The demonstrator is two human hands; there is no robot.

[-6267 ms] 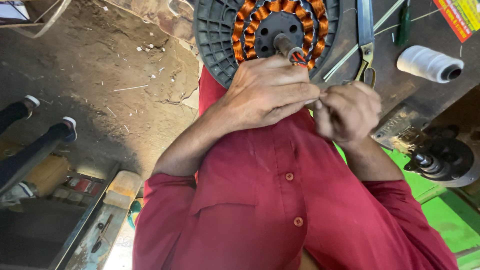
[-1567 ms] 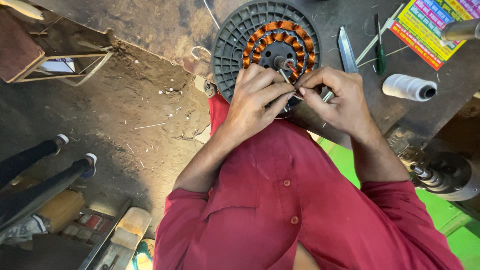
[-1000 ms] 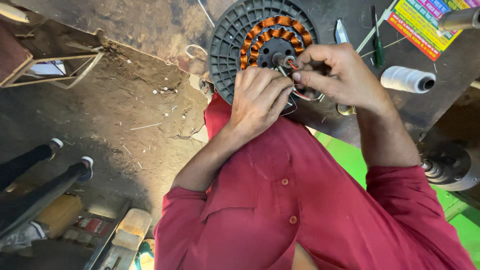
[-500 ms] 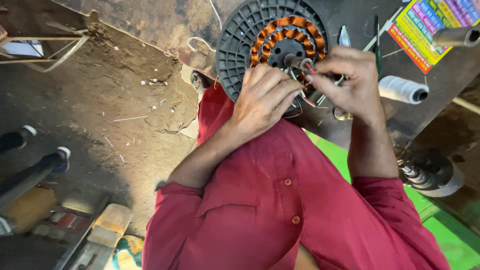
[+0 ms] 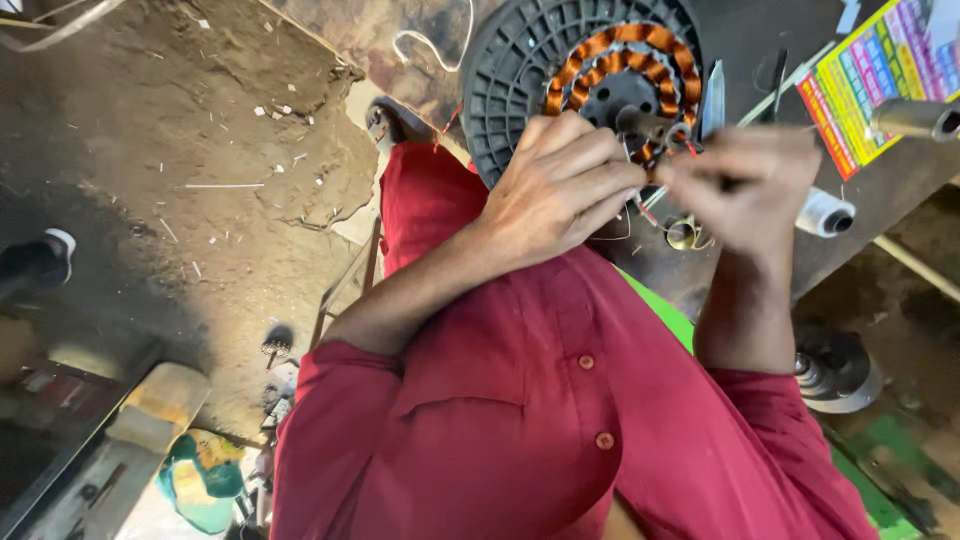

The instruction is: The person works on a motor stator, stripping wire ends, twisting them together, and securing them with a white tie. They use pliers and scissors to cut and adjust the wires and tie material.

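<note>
A round black fan stator [image 5: 520,70] with orange copper windings [image 5: 600,45] lies on the dark bench. My left hand [image 5: 560,190] rests on its lower edge with the fingers curled, gripping it near the hub. My right hand [image 5: 745,185] is just right of the hub and blurred by motion. Its fingers pinch a thin wire [image 5: 688,142] that leads from the windings. What the fingertips hold is partly hidden. My red shirt fills the lower frame.
A white thread spool [image 5: 825,212] lies right of my right hand. A colourful printed sheet [image 5: 870,80], a metal tube [image 5: 915,118] and a metal blade [image 5: 712,95] lie on the bench. Another person's shoe [image 5: 40,255] stands on the dirt floor at left. A metal motor part [image 5: 835,370] sits at lower right.
My right hand has pulled to the right, away from the hub, and is now blurred. My left hand stays on the stator. The view has shifted slightly.
</note>
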